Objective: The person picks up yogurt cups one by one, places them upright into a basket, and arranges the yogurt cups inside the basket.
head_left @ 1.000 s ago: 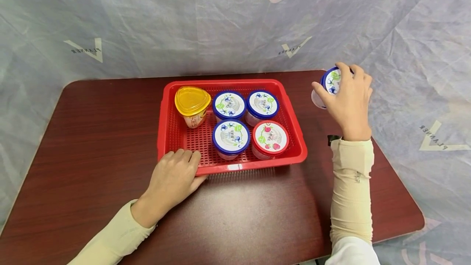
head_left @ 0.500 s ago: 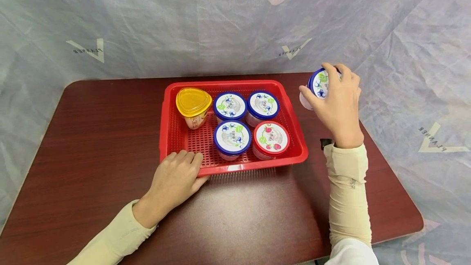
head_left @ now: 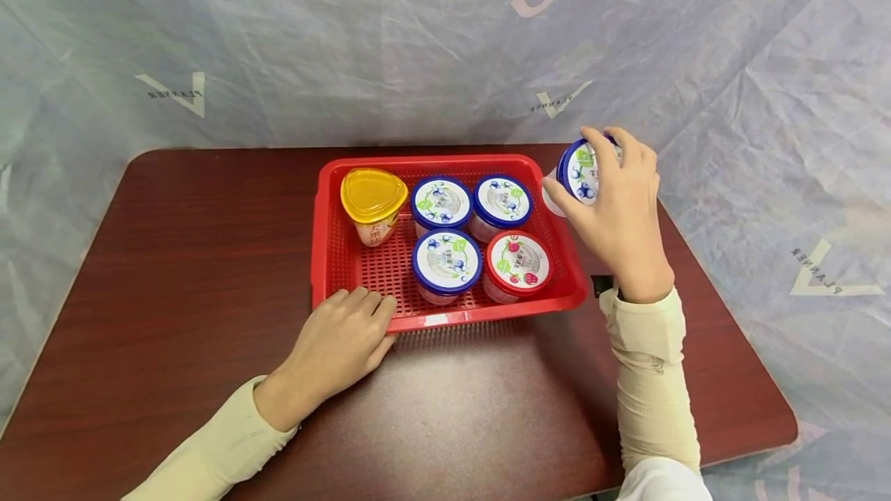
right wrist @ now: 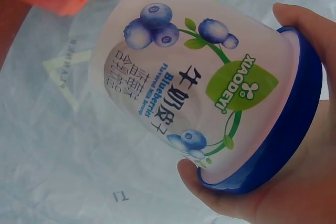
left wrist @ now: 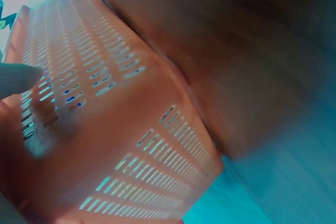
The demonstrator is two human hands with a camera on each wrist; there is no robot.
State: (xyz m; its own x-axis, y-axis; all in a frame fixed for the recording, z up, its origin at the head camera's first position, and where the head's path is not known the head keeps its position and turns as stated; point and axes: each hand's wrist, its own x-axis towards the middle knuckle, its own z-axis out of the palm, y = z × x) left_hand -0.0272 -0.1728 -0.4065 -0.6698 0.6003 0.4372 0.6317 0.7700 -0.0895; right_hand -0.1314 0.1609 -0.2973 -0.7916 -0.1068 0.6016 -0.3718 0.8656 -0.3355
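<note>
My right hand grips a blueberry tub by its blue lid, thumb on one side and fingers on the other. The tub is tilted and hangs in the air by the right end of a red plastic basket. My left hand holds the basket's near rim at its left part, fingers over the edge. In the left wrist view one fingertip lies along the basket's slotted wall. Inside stand three blue-lidded tubs, one red-lidded tub and a yellow-lidded cup, which leans.
A dark red-brown table bears the basket. Grey sheeting with printed letters hangs behind and to the right. A small black object shows beside my right wrist.
My right hand has moved left with the blueberry tub, closer to the basket's right end. My left hand keeps its hold on the rim. The head view has shifted slightly.
</note>
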